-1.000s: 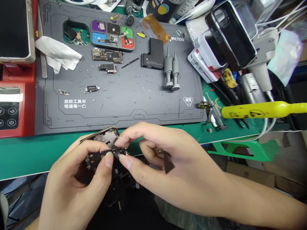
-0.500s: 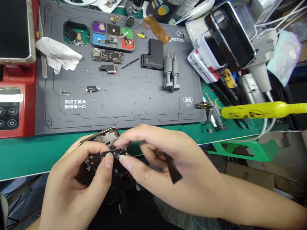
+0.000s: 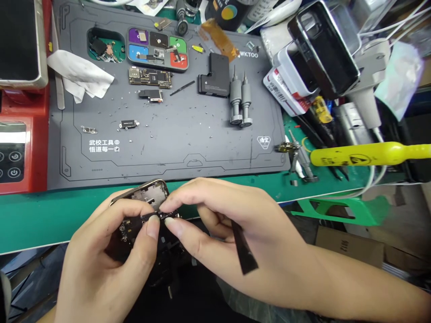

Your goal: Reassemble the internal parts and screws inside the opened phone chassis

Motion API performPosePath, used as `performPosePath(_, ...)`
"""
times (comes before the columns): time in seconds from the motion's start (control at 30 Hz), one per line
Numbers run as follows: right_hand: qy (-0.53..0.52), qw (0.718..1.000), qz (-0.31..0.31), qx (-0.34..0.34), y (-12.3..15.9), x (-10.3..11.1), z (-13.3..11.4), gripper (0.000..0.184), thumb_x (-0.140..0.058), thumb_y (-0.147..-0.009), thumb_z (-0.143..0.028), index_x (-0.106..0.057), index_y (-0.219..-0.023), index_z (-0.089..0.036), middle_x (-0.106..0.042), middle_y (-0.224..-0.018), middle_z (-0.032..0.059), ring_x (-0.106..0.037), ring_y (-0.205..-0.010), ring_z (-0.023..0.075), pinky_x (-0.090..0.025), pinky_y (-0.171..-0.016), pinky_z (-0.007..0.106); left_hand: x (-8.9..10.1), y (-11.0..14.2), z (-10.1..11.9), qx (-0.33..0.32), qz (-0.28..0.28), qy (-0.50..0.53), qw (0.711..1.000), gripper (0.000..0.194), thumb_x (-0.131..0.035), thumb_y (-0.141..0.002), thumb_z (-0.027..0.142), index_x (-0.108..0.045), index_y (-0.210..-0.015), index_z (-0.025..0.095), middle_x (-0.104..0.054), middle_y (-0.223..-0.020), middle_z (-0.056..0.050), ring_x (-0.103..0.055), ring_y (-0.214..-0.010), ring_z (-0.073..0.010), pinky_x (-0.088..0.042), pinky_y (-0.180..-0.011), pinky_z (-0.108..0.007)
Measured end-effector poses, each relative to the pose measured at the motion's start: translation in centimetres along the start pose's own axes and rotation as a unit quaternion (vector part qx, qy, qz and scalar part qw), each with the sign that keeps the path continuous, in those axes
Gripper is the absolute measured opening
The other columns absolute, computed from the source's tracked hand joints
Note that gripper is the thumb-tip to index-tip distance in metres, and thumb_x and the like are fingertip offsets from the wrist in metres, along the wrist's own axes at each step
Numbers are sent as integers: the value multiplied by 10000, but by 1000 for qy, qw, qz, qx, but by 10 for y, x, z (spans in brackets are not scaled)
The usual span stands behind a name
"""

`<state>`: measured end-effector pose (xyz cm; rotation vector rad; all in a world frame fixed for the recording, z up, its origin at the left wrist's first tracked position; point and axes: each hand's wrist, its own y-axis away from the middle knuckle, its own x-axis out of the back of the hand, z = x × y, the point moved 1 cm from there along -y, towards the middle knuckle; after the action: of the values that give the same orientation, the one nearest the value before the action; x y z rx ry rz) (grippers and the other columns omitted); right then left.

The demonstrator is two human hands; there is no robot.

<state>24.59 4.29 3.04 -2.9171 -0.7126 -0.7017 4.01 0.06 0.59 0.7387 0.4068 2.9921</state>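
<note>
An opened phone frame (image 3: 150, 192), with metal edge and bare inner parts, is held just off the bench's front edge. My left hand (image 3: 114, 242) grips it from the left, thumb and forefinger closed on a dark strip-like part (image 3: 148, 216) across it. The thumb and forefinger of my right hand (image 3: 218, 220) pinch at the right end of this part; the fingertips hide the exact piece. Its curled other fingers hold a flat black strip (image 3: 244, 253), perhaps the end of a tool, that sticks out below the palm.
On the grey mat (image 3: 175, 139) lie a logic board (image 3: 150, 78), a black battery (image 3: 215, 78), two grey screwdrivers (image 3: 240, 98), small parts and screws. A coloured parts tray (image 3: 158, 48) stands behind. Red equipment (image 3: 23, 148) is at left, a yellow-handled tool (image 3: 357, 154) at right.
The black strip in my right hand has tilted slightly downward, showing more of its length. Right finger and thumb have shifted slightly at the part; the left hand stays almost still.
</note>
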Motion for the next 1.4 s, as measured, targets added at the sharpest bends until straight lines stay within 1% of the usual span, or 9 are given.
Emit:
performPosePath(0.17, -17, 1000, -7, -23, 0, 1, 0, 144, -686, -1058, -123, -805, -1085, -198, -570, -735, -102, -387, -519, 68, -471, -554, 278, 6, 3, -6, -60, -13, 6, 998, 106, -746, -1123, 409, -803, -1049, 361, -809, -1003, 82, -748, -762, -94, -560, -654, -175)
performPosePath(0.3, -25, 999, -6, -34, 0, 2, 0, 142, -678, -1079, -140, -817, -1077, -166, -494, -686, -130, -346, -483, 46, -485, -578, 269, 4, 3, -5, -65, -15, 4, 998, 48, -759, -1129, 398, -800, -1106, 391, -802, -1024, 98, -762, -796, -73, -566, -679, -122)
performPosePath(0.43, -67, 995, -11, -77, -1, 2, -1, 129, -679, -1098, -166, -803, -1067, -189, -427, -640, -144, -344, -483, 49, -369, -490, 257, 1, 2, -6, -63, -16, 17, 998, 35, -792, -1106, 375, -809, -1104, 405, -816, -1068, 102, -800, -854, -81, -600, -730, -121)
performPosePath(0.7, -229, 950, -41, -208, -6, 1, -1, 78, -753, -1058, -254, -789, -998, -221, -578, -697, -95, -350, -537, 62, -238, -447, 256, 3, 2, -8, -59, 6, 8, 998, 31, -808, -1094, 404, -823, -1081, 381, -839, -1057, 87, -792, -805, -75, -597, -686, -105)
performPosePath(0.9, -219, 945, -54, -236, -7, 5, 0, 134, -754, -1041, -315, -852, -1056, -225, -643, -734, -48, -438, -587, 97, -336, -509, 255, 0, 0, -8, -19, 23, 29, 999, 184, -835, -1044, 514, -859, -1049, 332, -847, -998, 8, -784, -725, -165, -650, -615, -247)
performPosePath(1.07, -174, 966, -35, -186, -3, 6, 0, 147, -821, -988, -236, -870, -1126, -219, -333, -580, -146, -237, -478, 79, -185, -431, 287, -7, -11, 0, 12, 34, 40, 999, 362, -864, -956, 657, -861, -1078, 317, -845, -942, -38, -824, -851, -270, -716, -695, -360)
performPosePath(1.13, -138, 978, -29, -156, -1, 7, 0, 170, -809, -983, -183, -871, -1138, -212, -272, -588, -156, -220, -469, 78, -226, -435, 287, -8, -14, 2, 12, 34, 43, 998, 376, -863, -944, 679, -861, -1070, 324, -838, -925, -37, -825, -865, -278, -717, -701, -363)
performPosePath(1.23, -103, 989, -22, -108, 1, 7, 0, 173, -781, -996, -143, -870, -1127, -214, -310, -608, -151, -276, -478, 84, -433, -521, 268, -6, -13, 1, 8, 32, 42, 999, 365, -875, -934, 675, -866, -1057, 332, -830, -898, -29, -812, -837, -273, -700, -671, -348)
performPosePath(1.4, -90, 994, -9, -64, -2, 6, 1, 146, -760, -1049, -144, -851, -1053, -259, -677, -758, -46, -709, -757, 158, -591, -684, 294, 3, -3, -3, -44, 16, 38, 998, 184, -842, -1032, 559, -862, -982, 383, -831, -891, 44, -729, -669, -156, -573, -561, -226)
